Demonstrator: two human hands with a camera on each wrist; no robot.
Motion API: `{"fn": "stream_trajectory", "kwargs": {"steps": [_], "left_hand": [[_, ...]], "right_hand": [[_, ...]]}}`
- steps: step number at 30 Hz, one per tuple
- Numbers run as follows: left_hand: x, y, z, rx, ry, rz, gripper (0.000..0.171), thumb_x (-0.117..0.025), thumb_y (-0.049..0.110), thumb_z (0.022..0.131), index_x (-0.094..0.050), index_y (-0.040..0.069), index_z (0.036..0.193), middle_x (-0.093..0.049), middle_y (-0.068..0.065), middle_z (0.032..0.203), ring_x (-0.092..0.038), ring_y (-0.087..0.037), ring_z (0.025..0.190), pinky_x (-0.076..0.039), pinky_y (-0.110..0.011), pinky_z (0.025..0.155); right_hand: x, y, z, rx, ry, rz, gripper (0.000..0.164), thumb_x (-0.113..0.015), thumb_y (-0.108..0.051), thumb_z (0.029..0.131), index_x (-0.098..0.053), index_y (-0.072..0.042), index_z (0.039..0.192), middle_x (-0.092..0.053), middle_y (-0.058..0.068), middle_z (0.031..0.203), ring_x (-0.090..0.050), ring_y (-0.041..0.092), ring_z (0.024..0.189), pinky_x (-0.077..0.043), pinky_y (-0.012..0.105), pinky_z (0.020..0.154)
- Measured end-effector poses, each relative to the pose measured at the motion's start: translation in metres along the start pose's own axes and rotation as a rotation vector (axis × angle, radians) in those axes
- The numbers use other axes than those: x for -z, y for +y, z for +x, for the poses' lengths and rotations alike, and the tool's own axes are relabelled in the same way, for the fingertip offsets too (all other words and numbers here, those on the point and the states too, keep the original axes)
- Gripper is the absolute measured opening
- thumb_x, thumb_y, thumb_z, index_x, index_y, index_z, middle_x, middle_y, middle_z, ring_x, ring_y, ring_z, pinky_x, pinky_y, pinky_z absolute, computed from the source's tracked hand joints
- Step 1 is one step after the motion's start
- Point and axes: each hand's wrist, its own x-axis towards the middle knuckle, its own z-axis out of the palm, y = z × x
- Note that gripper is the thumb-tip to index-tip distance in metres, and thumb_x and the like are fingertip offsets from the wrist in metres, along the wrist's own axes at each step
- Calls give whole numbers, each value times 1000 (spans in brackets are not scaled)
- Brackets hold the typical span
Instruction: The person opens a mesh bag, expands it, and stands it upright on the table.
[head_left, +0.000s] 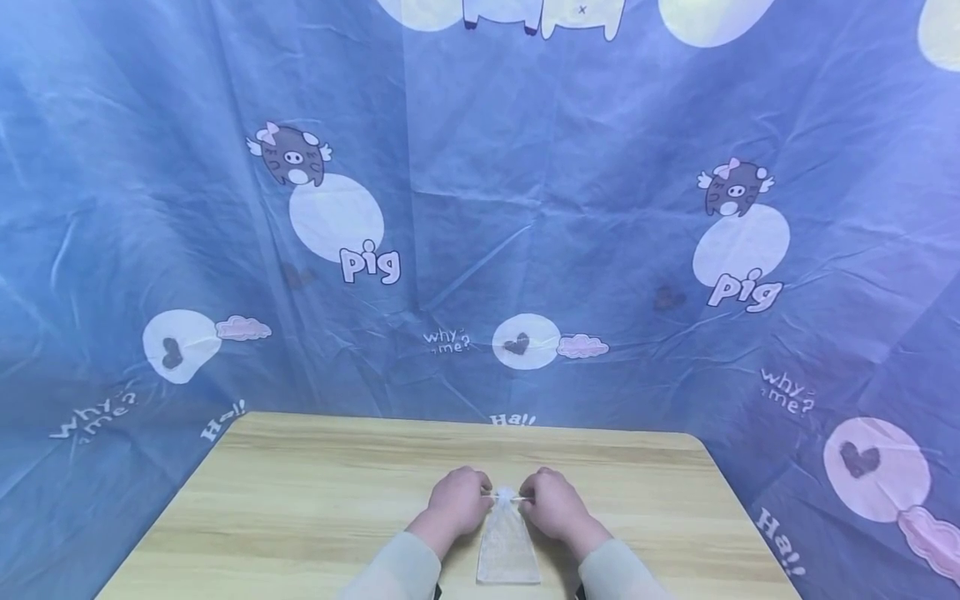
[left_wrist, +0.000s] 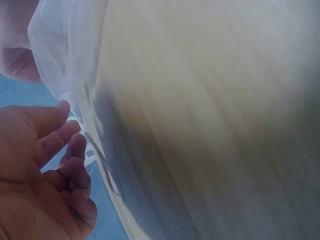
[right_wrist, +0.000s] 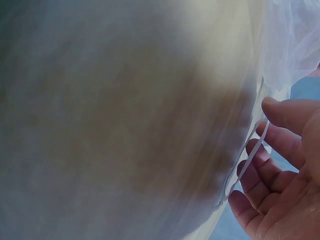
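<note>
A small sheer white drawstring pouch [head_left: 508, 550] lies on the table, its wide end toward me. Its gathered neck [head_left: 506, 495] sits between my hands, and a thin cord runs out to each side. My left hand [head_left: 459, 498] holds one drawstring [left_wrist: 104, 160] near thumb and index finger; its cord trails past the fingertips in the left wrist view. On the other side my right hand [head_left: 553, 503] has curled fingers at the opposite drawstring [right_wrist: 252, 156], which forms a thin loop. The exact contact between fingertips and cords is partly hidden.
The pale wooden table [head_left: 315, 492] extends around both hands, with its far edge beyond them. A blue printed cloth [head_left: 480, 250] hangs behind and at both sides of it. Light sleeves [head_left: 401, 567] cover the forearms.
</note>
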Motion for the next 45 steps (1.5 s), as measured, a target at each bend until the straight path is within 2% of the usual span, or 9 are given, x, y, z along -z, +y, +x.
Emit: {"fn": "stream_trajectory", "kwargs": {"steps": [2,6,9,14,20,28,38,45], "left_hand": [[-1,0,0,7,0,-23,16,-79,27,93,-79,14,104,-70,-1,97,-69,-26,98,-57,-45,87],[-2,-3,0,50,-2,-135,13,-80,21,91,-79,13,101,-76,-3,101,-71,-30,102,-57,-50,90],[-3,-6,-1,82,-3,-205,11,-82,18,89,-78,12,98,-77,-4,101,-71,-32,101,-57,-52,89],[-5,-10,0,119,-10,-244,6,-83,16,89,-79,14,94,-75,-1,96,-71,-28,95,-57,-50,85],[-4,-11,-1,137,-6,-244,6,-83,14,88,-78,15,87,-71,4,86,-67,-22,85,-57,-45,80],[-3,-10,-1,139,23,-241,16,-83,16,91,-74,18,78,-65,8,78,-59,-14,73,-53,-38,70],[-4,-19,4,124,53,-404,7,-82,15,90,-79,13,84,-72,3,87,-66,-21,84,-57,-45,83],[3,-18,4,84,94,-476,7,-76,13,97,-77,10,91,-73,0,91,-68,-23,90,-57,-46,86]], "right_hand": [[-1,1,-1,7,-2,0,13,-83,-10,83,-78,-4,94,-64,3,90,-64,29,89,-56,53,85],[-1,4,0,5,-12,18,10,-83,-8,82,-78,-5,90,-64,3,89,-62,26,86,-56,52,83],[-1,6,1,10,-15,47,8,-84,-6,82,-78,-6,88,-69,3,87,-65,25,83,-57,51,82],[-1,10,3,10,-1,105,6,-85,-6,82,-79,-8,83,-74,0,82,-68,21,77,-59,46,77],[-2,13,3,-50,16,181,8,-86,-6,83,-79,-9,80,-72,-4,77,-63,13,72,-57,39,74],[1,13,-1,-80,29,263,8,-85,-4,84,-79,-6,79,-72,-2,79,-62,13,74,-57,40,75],[-2,18,-1,-72,30,306,14,-84,-6,85,-76,-10,74,-70,-4,82,-61,13,78,-55,40,79],[-2,16,-2,-99,17,431,13,-78,-5,91,-73,-9,80,-69,-4,79,-58,14,73,-51,32,69]]}}
